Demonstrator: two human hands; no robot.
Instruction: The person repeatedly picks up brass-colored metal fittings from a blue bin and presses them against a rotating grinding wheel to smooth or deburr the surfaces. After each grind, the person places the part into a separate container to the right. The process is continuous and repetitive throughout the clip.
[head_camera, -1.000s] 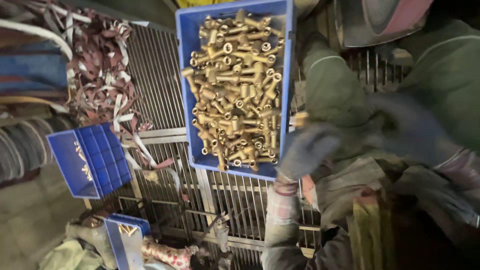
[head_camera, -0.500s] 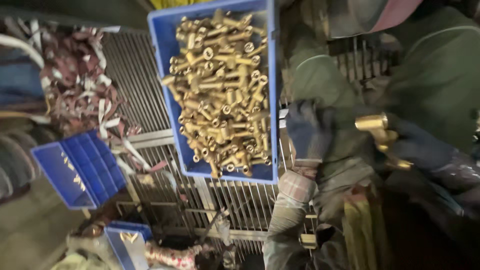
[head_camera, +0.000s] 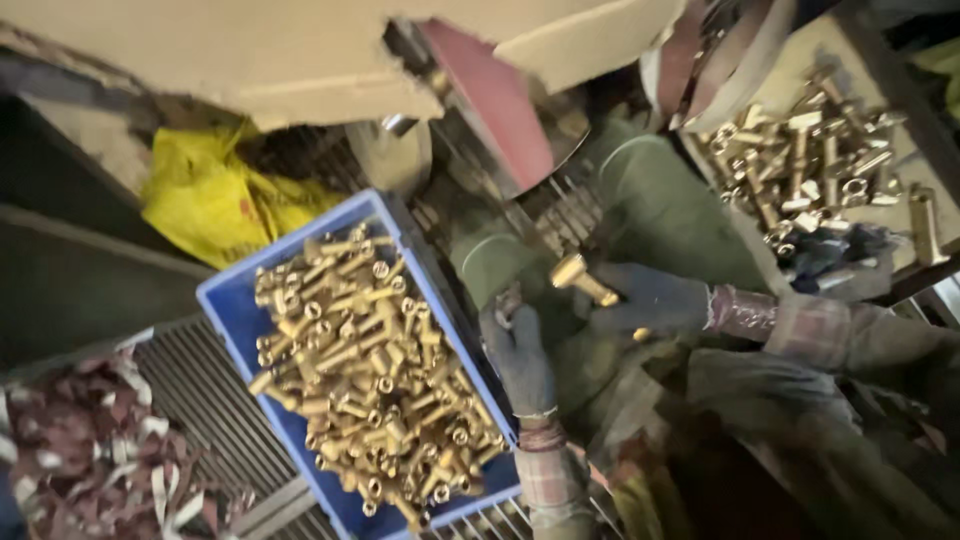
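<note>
Two gloved hands at work, both in dark knit gloves with plaid cuffs. Right hand (head_camera: 655, 300) closed around a brass fitting (head_camera: 583, 281); fingers wrapped on its lower part, the flanged end sticking out up and to the left. Fitting sits between the two hands, in front of a green machine housing (head_camera: 660, 205). Left hand (head_camera: 520, 355) just below and left of the fitting, fingers loosely curled and pointing up, holding nothing that shows; whether a fingertip touches the fitting cannot be told from the blur.

Blue plastic crate (head_camera: 230, 300) just beside the left hand, heaped with brass fittings (head_camera: 370, 380) of the same kind, lying every way. Crate rests on a metal grating (head_camera: 205, 400). Second pile of brass fittings (head_camera: 810, 165) in a tray at upper right, well apart from the crate. Yellow plastic bag (head_camera: 215, 200) behind the crate. Heap of reddish strips (head_camera: 80, 450) at lower left. Red abrasive belt (head_camera: 495, 100) above the hands, under a pale board (head_camera: 250, 50).
</note>
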